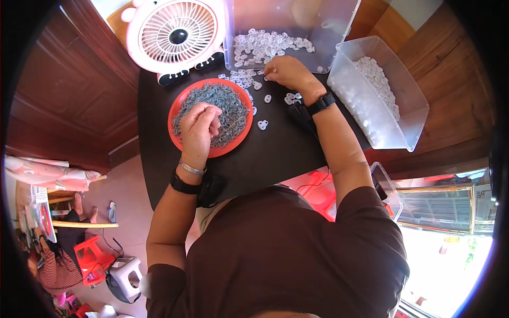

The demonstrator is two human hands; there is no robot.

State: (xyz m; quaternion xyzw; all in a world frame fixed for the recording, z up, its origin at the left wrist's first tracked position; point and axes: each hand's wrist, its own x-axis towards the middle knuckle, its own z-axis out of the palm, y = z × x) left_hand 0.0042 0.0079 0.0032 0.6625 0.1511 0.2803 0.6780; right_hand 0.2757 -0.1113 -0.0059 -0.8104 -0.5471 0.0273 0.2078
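Left hand [200,131]: fingers curled above the red plate [225,151]; contents hidden. Right hand [289,72]: fingertips together at white pieces [244,79], beyond and right of the plate; grip unclear. Caution: wrist contact could tip the plate, spilling its grey fasteners [225,100].

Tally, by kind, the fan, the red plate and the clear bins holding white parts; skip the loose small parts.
Fan: 1
Plate: 1
Bins: 2
Total: 4
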